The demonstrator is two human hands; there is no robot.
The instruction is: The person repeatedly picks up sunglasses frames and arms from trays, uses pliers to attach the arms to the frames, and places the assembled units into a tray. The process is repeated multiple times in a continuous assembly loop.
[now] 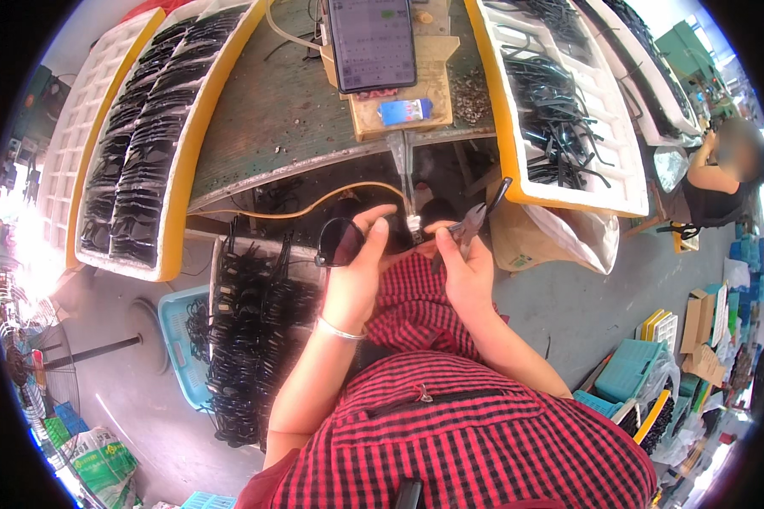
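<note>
My left hand is closed around the edge of sunglasses with a dark lens. My right hand grips small metal pliers, whose jaws point up. A thin black piece shaped like a glasses temple slants past the pliers; whether the hand or the jaws hold it, I cannot tell. Between my hands a narrow metal fixture reaches from the bench edge, with a whitish tip. My fingertips are near that tip, and whether they touch it is unclear.
On the bench stand a phone and a small blue-and-white box. A yellow-sided tray of dark lenses is left; a tray of black temples is right. Black frames hang beside my left arm. A person sits far right.
</note>
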